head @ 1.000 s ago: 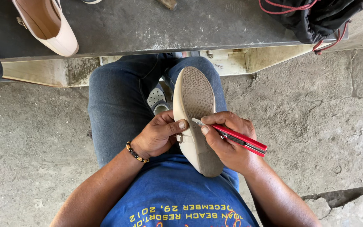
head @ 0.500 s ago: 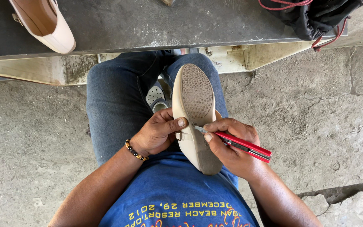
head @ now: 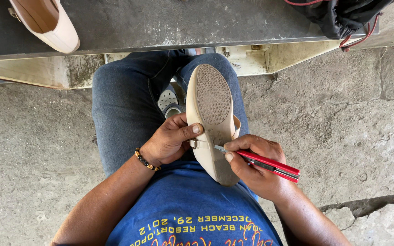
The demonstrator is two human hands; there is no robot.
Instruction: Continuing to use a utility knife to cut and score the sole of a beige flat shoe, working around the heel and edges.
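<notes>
A beige shoe point(head: 211, 109) rests sole-up on my lap, toe pointing away from me, with a brown patterned tread on its front. My left hand point(head: 169, 141) grips its left side at the waist, thumb pressed on the sole's edge by a small strap. My right hand point(head: 254, 166) holds a red utility knife point(head: 270, 165) like a pen, its blade tip touching the sole just behind the tread. The heel end sits against my blue shirt.
A dark bench top point(head: 174, 23) runs across the top, with another beige shoe point(head: 46, 23) at its left and a black bag point(head: 343, 16) with red cord at its right. Rough concrete floor point(head: 343, 118) lies on both sides of my jeans-clad legs.
The view shifted slightly. My right hand with the knife has edged a little down and right along the sole; my left hand keeps its grip.
</notes>
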